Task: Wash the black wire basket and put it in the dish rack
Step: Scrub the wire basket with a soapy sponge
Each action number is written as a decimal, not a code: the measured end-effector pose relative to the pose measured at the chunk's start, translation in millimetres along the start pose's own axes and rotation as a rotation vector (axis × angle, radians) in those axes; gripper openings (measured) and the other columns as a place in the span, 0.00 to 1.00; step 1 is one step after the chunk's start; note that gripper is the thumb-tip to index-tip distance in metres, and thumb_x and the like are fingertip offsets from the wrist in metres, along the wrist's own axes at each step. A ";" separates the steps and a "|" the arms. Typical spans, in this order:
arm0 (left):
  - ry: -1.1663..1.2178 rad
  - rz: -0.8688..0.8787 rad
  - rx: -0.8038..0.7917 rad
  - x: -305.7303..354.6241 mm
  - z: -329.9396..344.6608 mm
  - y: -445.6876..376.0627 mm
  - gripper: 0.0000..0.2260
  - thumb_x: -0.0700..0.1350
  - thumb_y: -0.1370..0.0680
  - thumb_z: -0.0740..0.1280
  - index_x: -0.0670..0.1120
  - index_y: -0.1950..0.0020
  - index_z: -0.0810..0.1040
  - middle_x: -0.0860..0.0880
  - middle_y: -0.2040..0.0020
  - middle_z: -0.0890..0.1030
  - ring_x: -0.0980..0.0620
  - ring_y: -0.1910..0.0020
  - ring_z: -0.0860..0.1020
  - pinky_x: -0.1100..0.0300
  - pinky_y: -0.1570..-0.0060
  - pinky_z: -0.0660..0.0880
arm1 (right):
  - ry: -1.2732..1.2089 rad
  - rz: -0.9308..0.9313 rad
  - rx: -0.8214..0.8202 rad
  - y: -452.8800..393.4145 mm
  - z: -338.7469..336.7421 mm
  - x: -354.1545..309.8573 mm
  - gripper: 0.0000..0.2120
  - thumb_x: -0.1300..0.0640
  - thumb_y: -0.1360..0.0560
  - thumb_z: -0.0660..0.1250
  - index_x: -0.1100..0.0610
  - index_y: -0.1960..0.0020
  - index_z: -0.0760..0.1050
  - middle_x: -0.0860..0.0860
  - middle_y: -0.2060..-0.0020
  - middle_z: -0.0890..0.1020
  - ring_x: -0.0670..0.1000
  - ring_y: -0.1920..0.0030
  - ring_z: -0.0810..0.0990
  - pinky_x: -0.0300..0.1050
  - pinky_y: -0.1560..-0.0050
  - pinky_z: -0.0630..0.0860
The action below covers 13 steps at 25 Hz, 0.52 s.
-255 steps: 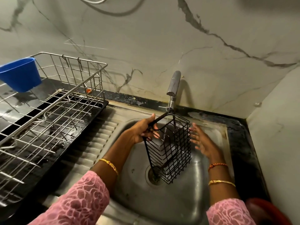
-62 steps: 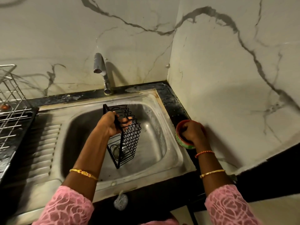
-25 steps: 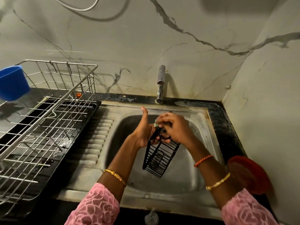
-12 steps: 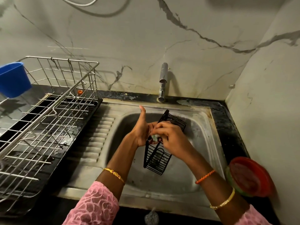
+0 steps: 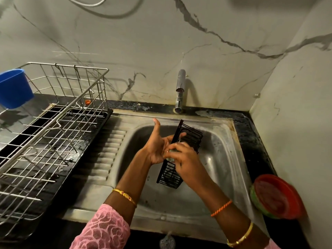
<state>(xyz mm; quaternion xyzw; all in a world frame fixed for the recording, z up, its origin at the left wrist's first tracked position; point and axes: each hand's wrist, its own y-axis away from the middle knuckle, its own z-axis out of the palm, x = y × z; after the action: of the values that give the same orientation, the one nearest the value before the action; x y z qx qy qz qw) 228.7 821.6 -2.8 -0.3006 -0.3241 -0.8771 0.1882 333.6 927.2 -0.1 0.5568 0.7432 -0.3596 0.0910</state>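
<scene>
The basket (image 5: 179,155) hangs over the sink (image 5: 224,159), long axis steeply tilted, top leaning away, bottom toward the person. The left hand (image 5: 158,146) steadies its left edge, fingers curled on the wire, thumb up. The right hand (image 5: 183,159), just right of it, pinches a small scrubber (image 5: 170,153) against the wires. The rack (image 5: 53,123) lies well left of both hands, so the left is nearer for the transfer.

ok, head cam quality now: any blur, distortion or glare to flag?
Head view: dim, warm light; wide-angle bending bows the dish rack and wall corner; the red container at the right edge smears; dull sheen on the sink wall; the hands and black wire basket are slightly soft.
</scene>
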 end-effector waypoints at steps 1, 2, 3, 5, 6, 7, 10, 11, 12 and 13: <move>0.011 0.000 -0.007 -1.2 -2.2 -0.3 0.51 0.81 0.38 0.48 0.46 0.30 0.72 0.34 0.35 0.72 0.40 0.42 0.76 0.51 0.56 0.79 | -0.001 -0.008 0.044 7.7 1.4 4.7 0.16 0.72 0.33 0.61 0.59 0.54 0.83 0.53 0.52 0.81 0.49 0.46 0.73 0.40 0.45 0.71; 0.033 0.000 -0.024 -1.6 -2.2 0.8 0.49 0.80 0.36 0.46 0.46 0.30 0.71 0.34 0.39 0.76 0.39 0.47 0.79 0.50 0.59 0.80 | -0.028 0.009 0.092 15.4 0.5 9.9 0.17 0.73 0.34 0.61 0.59 0.54 0.83 0.53 0.52 0.81 0.48 0.46 0.73 0.40 0.44 0.71; 0.053 0.002 -0.039 -1.4 -0.9 3.0 0.48 0.79 0.34 0.44 0.46 0.29 0.69 0.33 0.41 0.78 0.38 0.48 0.81 0.47 0.58 0.81 | -0.059 0.044 0.140 22.4 -1.8 15.9 0.17 0.74 0.35 0.61 0.59 0.55 0.83 0.52 0.52 0.81 0.48 0.45 0.74 0.38 0.42 0.71; 0.053 0.012 -0.056 -2.1 1.2 6.1 0.47 0.78 0.33 0.42 0.48 0.28 0.67 0.33 0.40 0.77 0.36 0.47 0.80 0.46 0.56 0.81 | -0.103 0.142 0.252 32.1 -10.9 23.9 0.17 0.75 0.34 0.60 0.60 0.56 0.83 0.50 0.53 0.80 0.47 0.47 0.77 0.34 0.43 0.72; 0.034 0.010 -0.053 -3.6 1.4 6.6 0.46 0.78 0.33 0.42 0.48 0.28 0.67 0.33 0.39 0.77 0.36 0.46 0.80 0.48 0.56 0.81 | -0.126 0.207 0.313 34.2 -16.0 26.9 0.17 0.76 0.33 0.60 0.60 0.57 0.83 0.50 0.54 0.81 0.47 0.49 0.78 0.32 0.44 0.73; 0.015 0.003 -0.048 -5.1 1.8 7.4 0.46 0.78 0.33 0.41 0.49 0.28 0.67 0.33 0.38 0.76 0.35 0.44 0.79 0.49 0.56 0.81 | -0.146 0.272 0.372 33.9 -21.4 28.3 0.16 0.76 0.32 0.62 0.60 0.58 0.83 0.50 0.54 0.81 0.45 0.50 0.79 0.30 0.46 0.73; -0.005 -0.032 -0.053 -7.7 0.3 7.5 0.46 0.78 0.33 0.44 0.48 0.28 0.68 0.33 0.35 0.73 0.33 0.39 0.74 0.42 0.46 0.76 | -0.217 0.324 0.428 21.0 -26.4 21.3 0.08 0.70 0.30 0.68 0.60 0.57 0.83 0.51 0.55 0.82 0.42 0.53 0.79 0.28 0.50 0.73; 0.005 -0.036 -0.061 -8.5 0.2 6.9 0.46 0.78 0.32 0.45 0.47 0.29 0.69 0.34 0.35 0.73 0.34 0.39 0.74 0.39 0.43 0.73 | -0.252 0.312 0.400 15.4 -23.3 16.5 0.06 0.68 0.30 0.70 0.60 0.57 0.82 0.51 0.56 0.82 0.42 0.53 0.79 0.29 0.51 0.74; 0.016 -0.038 -0.068 -9.2 0.8 6.4 0.46 0.78 0.32 0.47 0.45 0.29 0.70 0.35 0.37 0.73 0.35 0.40 0.74 0.37 0.41 0.71 | -0.269 0.294 0.369 11.0 -18.5 13.1 0.04 0.67 0.30 0.70 0.60 0.57 0.81 0.51 0.56 0.81 0.43 0.53 0.79 0.31 0.51 0.75; 0.019 -0.039 -0.064 -10.5 2.9 6.1 0.45 0.77 0.32 0.48 0.44 0.30 0.71 0.36 0.40 0.75 0.36 0.42 0.75 0.37 0.40 0.71 | -0.259 0.280 0.347 8.6 -13.6 11.4 0.04 0.67 0.30 0.70 0.59 0.57 0.80 0.50 0.56 0.81 0.44 0.53 0.79 0.34 0.51 0.76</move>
<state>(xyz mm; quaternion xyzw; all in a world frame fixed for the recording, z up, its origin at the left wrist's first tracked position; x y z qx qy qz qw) 240.9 820.6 -5.1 -0.2918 -0.2998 -0.8933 0.1644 340.8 945.6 -0.1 0.6107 0.5683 -0.5339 0.1377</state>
